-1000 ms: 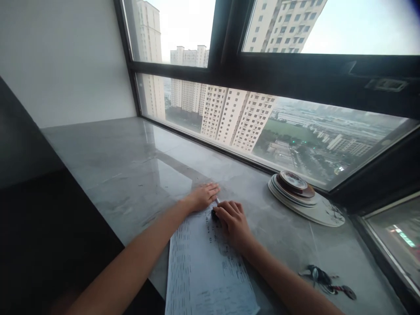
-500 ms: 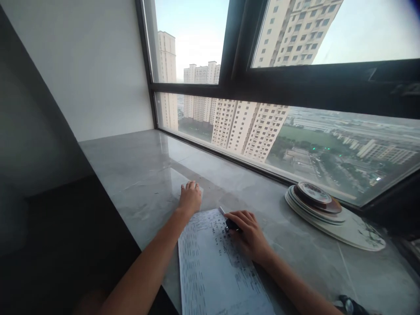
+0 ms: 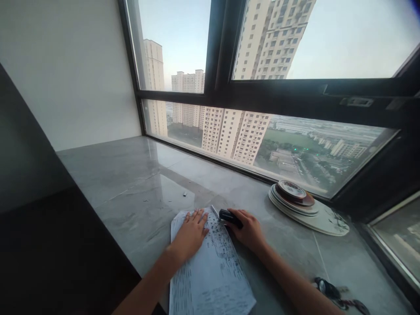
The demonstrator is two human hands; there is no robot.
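Sheets of paper (image 3: 213,271) covered in printed or written lines lie on the grey stone counter, with a light, thin strip (image 3: 214,211) along the top right corner. My left hand (image 3: 192,232) rests flat on the upper part of the paper, fingers spread. My right hand (image 3: 247,229) is wrapped around a black stapler (image 3: 226,216) at the paper's top right edge. Whether the stapler's jaws are around the sheets, I cannot tell. Beyond the paper's top edge lies a small metallic piece (image 3: 185,194), perhaps a strip of staples.
A stack of round mats or plates (image 3: 295,199) stands by the window, on a larger pale oval board (image 3: 334,224). A bunch of keys (image 3: 328,288) lies at lower right. The counter (image 3: 114,179) ends at a dark drop on the left.
My left hand has come back from the counter beyond the paper and now lies flat on the sheets. The small metallic piece is uncovered. The stapler shows more fully as the view shifts right.
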